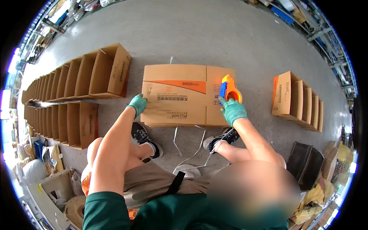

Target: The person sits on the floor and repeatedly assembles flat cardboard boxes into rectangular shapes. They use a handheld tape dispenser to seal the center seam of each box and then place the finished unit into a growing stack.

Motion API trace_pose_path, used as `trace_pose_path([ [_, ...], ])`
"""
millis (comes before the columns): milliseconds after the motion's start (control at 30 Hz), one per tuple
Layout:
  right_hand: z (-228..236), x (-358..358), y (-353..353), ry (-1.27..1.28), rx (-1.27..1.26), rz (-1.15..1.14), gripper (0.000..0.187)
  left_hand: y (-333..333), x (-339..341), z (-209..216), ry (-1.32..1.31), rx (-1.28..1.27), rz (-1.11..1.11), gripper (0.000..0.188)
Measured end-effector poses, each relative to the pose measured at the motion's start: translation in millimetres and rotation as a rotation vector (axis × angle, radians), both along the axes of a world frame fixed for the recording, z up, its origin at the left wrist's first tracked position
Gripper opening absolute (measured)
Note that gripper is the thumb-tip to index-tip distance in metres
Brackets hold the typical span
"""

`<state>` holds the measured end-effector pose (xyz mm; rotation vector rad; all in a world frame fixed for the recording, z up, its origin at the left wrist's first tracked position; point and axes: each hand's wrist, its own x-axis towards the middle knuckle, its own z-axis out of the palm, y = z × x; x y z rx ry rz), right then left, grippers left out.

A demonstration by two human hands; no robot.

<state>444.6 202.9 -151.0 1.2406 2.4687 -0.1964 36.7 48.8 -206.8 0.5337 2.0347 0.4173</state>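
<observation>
A stack of flattened cardboard cartons [174, 105], brown with an orange stripe, lies in front of me between my feet. At its left edge, my left hand [137, 105] in a green glove closes on the top carton's side. My right hand [234, 111], gloved alike, is wrapped round the handle of an orange and blue tape dispenser [232, 90]. This dispenser is over the right part of the stack. Loose white strapping [203, 138] trails from under the near edge towards my legs; a short end shows at the far side.
Two long rows of open cartons [105, 71] stand on the left, and a shorter row [284, 94] on the right. A black bin [304, 165] is at the lower right. Shelving [320, 33] lines the far right, and the grey floor [191, 34] stretches beyond the stack.
</observation>
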Motion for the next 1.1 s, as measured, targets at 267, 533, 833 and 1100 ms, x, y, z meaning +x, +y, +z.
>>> trace_pose_path([
  [267,-28,7,-2,0.091,0.104,0.005,0.035,-8,1,56,-0.089,0.335,0.126,0.043],
  [533,-11,9,9,0.21,-0.108,-0.278,0.032,-24,-91,124,0.055,0.809,0.425,0.016],
  [833,-3,-17,-8,0.052,-0.293,-0.041,0.037,-55,-98,129,0.14,0.825,0.419,0.04],
  [1100,78,-56,-8,0.066,-0.143,0.007,0.042,-60,-112,102,0.081,0.689,0.39,0.031],
])
